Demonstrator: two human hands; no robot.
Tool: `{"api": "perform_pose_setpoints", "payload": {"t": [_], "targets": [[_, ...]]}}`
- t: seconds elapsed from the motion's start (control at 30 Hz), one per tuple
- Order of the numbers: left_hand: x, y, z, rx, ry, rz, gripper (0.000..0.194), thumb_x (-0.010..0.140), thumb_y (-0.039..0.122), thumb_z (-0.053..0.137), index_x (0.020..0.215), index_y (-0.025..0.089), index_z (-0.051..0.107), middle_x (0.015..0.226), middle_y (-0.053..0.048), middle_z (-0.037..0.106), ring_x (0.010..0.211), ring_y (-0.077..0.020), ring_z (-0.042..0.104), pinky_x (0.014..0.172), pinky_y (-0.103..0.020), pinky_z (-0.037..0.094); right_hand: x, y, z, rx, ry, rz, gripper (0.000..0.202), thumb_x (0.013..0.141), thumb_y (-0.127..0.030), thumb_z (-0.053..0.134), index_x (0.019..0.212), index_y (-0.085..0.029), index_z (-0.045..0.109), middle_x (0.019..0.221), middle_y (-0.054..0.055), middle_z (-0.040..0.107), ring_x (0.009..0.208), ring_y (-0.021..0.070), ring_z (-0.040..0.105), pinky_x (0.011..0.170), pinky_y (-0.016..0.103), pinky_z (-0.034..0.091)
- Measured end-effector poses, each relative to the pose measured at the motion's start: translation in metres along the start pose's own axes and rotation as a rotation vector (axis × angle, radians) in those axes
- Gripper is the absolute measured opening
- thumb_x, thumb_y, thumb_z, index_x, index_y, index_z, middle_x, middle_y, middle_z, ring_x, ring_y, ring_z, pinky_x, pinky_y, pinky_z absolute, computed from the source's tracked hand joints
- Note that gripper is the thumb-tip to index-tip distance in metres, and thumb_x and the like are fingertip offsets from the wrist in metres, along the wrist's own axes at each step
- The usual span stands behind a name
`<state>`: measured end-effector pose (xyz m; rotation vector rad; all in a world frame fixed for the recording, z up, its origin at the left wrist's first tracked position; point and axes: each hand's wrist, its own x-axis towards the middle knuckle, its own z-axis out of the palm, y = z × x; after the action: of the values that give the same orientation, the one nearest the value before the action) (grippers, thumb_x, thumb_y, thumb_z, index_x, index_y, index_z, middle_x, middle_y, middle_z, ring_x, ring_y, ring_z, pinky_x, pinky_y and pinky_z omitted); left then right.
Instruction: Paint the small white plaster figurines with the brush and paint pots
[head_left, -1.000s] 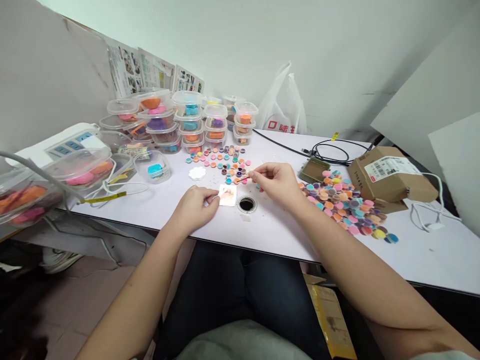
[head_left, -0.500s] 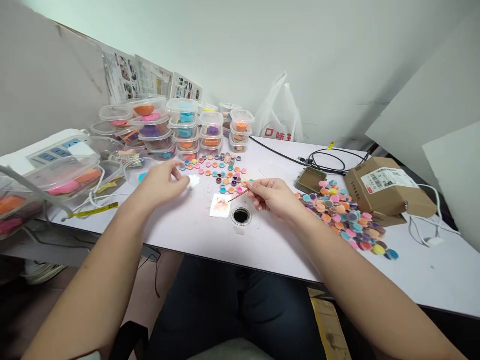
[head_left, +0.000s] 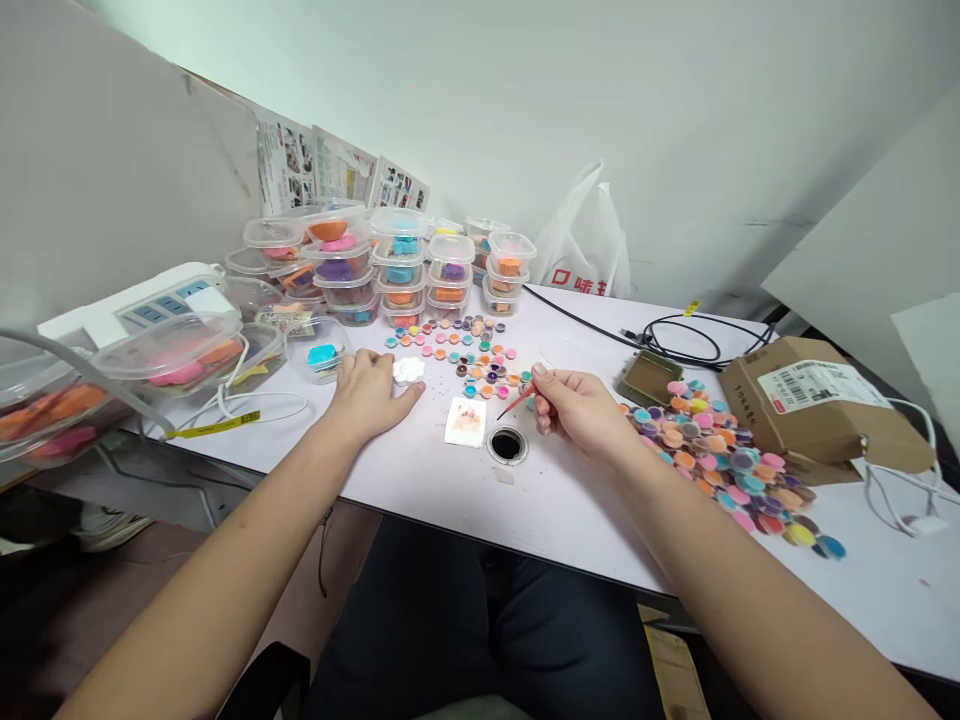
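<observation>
My left hand (head_left: 371,393) rests on the table with its fingers apart, around the near left side of a small white scalloped piece (head_left: 409,371). My right hand (head_left: 566,402) pinches a thin red paintbrush (head_left: 517,402), its dark tip pointing down to the left, above the table hole. A white square pad (head_left: 465,422) with orange-brown stains lies between the hands, just left of the round hole (head_left: 506,445). Behind it are strips of small paint pots (head_left: 493,376) in many colours, some of them with dark paint showing.
Stacked clear tubs (head_left: 399,270) of coloured pieces stand at the back left, near a power strip (head_left: 169,305). To the right are a heap of paint pots (head_left: 739,460), an olive tray (head_left: 649,378), a cardboard box (head_left: 810,400) and black cable (head_left: 675,340). A plastic bag (head_left: 589,240) stands behind.
My left hand has come down onto the table beside the white piece, its fingers spreading. The brush in my right hand now points more steeply down, away from the pad. The view has shifted.
</observation>
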<state>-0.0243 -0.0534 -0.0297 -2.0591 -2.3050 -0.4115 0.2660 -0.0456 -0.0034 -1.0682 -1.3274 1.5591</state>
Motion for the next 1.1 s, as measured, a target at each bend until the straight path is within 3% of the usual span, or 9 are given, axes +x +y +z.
{"api": "perform_pose_setpoints", "payload": {"t": [0.1,0.2,0.4,0.47,0.57,0.67,0.8,1.1], "targets": [[0.004,-0.001,0.001,-0.03,0.011,0.027,0.069,0.088,0.066,0.051,0.122,0.009,0.069,0.117,-0.023,0.06,0.123,-0.0425,0.049,0.107,-0.053,0.039,0.001,0.0,0.0,-0.01,0.004,-0.002,0.057,0.072,-0.068,0.08,0.059,-0.019,0.054,0.051,-0.004,0.053,0.045,0.0077,0.047,0.049,0.025,0.036],[0.001,-0.001,0.0,-0.055,0.116,0.059,0.06,0.087,0.061,0.058,0.122,0.013,0.068,0.118,-0.019,0.061,0.124,-0.0388,0.05,0.11,-0.051,0.038,0.003,0.0,0.0,-0.002,0.039,0.003,0.058,0.068,-0.069,0.082,0.06,-0.019,0.054,0.052,-0.005,0.052,0.044,0.0077,0.047,0.048,0.025,0.034],[-0.036,0.016,-0.006,-0.21,0.314,0.247,0.053,0.091,0.05,0.064,0.134,0.019,0.061,0.135,-0.016,0.053,0.128,-0.0343,0.046,0.115,-0.051,0.034,0.002,-0.002,-0.002,0.101,0.108,-0.01,0.055,0.069,-0.068,0.083,0.066,-0.019,0.056,0.053,-0.006,0.048,0.045,0.0071,0.042,0.048,0.026,0.035],[-0.05,0.029,-0.005,-0.309,0.292,0.25,0.053,0.087,0.051,0.07,0.131,0.022,0.063,0.136,-0.013,0.053,0.129,-0.0333,0.045,0.114,-0.05,0.036,0.002,-0.002,-0.003,0.097,0.123,-0.032,0.055,0.071,-0.069,0.08,0.066,-0.02,0.056,0.052,-0.006,0.046,0.045,0.0082,0.042,0.048,0.026,0.034],[-0.063,0.048,-0.003,-0.449,0.12,0.209,0.052,0.078,0.055,0.078,0.118,0.024,0.07,0.133,-0.01,0.056,0.127,-0.0322,0.047,0.11,-0.048,0.043,0.003,-0.001,-0.003,0.068,0.166,-0.073,0.054,0.075,-0.069,0.078,0.065,-0.021,0.056,0.051,-0.005,0.045,0.046,0.0092,0.043,0.048,0.027,0.036],[-0.066,0.062,0.0,-0.462,0.026,0.23,0.051,0.075,0.057,0.079,0.113,0.022,0.073,0.132,-0.01,0.057,0.127,-0.0329,0.047,0.109,-0.048,0.044,0.004,-0.001,-0.003,0.011,0.25,-0.094,0.054,0.075,-0.069,0.078,0.064,-0.019,0.059,0.059,-0.001,0.058,0.047,0.0086,0.047,0.048,0.026,0.039],[-0.063,0.065,0.006,-0.416,-0.01,0.269,0.05,0.077,0.055,0.079,0.113,0.021,0.073,0.13,-0.011,0.057,0.125,-0.0335,0.048,0.107,-0.048,0.045,0.004,-0.002,-0.003,-0.171,0.338,-0.11,0.058,0.077,-0.074,0.072,0.068,-0.016,0.068,0.072,0.009,0.073,0.051,0.0111,0.057,0.049,0.026,0.046],[-0.067,0.058,0.014,-0.269,0.304,0.47,0.05,0.084,0.044,0.078,0.125,0.017,0.064,0.129,-0.016,0.059,0.117,-0.0326,0.056,0.103,-0.051,0.045,-0.006,-0.01,0.001,-0.131,0.293,-0.148,0.053,0.072,-0.067,0.081,0.068,-0.016,0.069,0.069,0.008,0.074,0.049,0.0102,0.06,0.047,0.022,0.049]]}}
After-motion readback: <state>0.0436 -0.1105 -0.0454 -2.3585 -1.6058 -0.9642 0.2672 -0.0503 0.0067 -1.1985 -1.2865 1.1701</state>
